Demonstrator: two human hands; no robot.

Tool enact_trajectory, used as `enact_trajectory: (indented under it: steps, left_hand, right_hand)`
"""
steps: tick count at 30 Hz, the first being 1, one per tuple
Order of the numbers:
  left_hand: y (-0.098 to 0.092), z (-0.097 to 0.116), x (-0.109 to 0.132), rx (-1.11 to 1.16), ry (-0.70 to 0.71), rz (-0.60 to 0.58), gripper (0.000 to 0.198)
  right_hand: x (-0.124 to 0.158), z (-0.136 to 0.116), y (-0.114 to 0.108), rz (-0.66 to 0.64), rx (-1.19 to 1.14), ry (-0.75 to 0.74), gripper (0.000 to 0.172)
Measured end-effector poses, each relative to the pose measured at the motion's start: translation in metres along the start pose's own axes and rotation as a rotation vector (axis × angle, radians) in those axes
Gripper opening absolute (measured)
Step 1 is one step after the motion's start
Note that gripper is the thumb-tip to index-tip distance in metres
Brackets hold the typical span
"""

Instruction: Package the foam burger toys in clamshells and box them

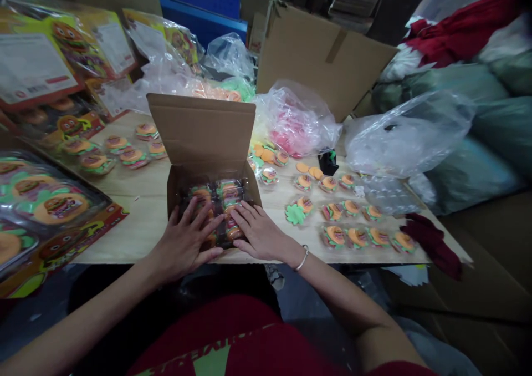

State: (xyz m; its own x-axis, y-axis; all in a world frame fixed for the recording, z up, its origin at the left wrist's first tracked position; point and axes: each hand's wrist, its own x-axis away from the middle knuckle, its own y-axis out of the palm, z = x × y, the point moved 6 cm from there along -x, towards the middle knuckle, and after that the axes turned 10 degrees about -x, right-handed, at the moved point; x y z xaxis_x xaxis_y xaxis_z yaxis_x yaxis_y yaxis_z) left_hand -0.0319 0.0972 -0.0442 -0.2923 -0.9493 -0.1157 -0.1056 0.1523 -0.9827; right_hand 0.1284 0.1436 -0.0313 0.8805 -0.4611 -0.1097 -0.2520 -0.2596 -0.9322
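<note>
Pressing down flat, both hands lie side by side, fingers spread, on the burger toys packed in the open box; left hand and right hand equally near, box at the surface's near edge, flap standing far.

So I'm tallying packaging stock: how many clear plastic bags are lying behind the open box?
3, maybe more hidden: one plastic bag at the back by the cardboard flap, one holding red pieces right of the open box, one at the right edge.
</note>
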Motion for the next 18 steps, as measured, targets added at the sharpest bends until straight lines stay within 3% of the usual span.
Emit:
enact_trajectory:
  steps: [3,6,8,11,14,18]
  left_hand:
    - [0.001,0.001,0.000,0.015,0.028,-0.012,0.067]
    - [0.002,0.000,0.001,0.014,0.039,-0.023,0.069]
    - [0.001,0.000,0.001,0.007,0.036,-0.039,0.070]
    - [0.000,0.000,0.002,0.000,0.042,-0.070,0.072]
    - [0.000,0.001,0.004,-0.006,0.054,-0.084,0.075]
    - [0.001,0.001,0.004,-0.011,0.063,-0.066,0.079]
  right_hand:
    - [-0.012,-0.004,-0.011,0.015,-0.078,0.006,0.061]
    - [-0.042,0.004,-0.021,0.138,-0.103,0.083,0.053]
    - [-0.065,0.015,-0.019,0.203,-0.080,0.161,0.058]
    - [-0.090,0.029,-0.003,0.142,-0.079,0.222,0.066]
    - [-0.095,0.032,0.008,0.091,-0.122,0.231,0.065]
    - [-0.085,0.025,0.001,0.171,-0.141,0.202,0.062]
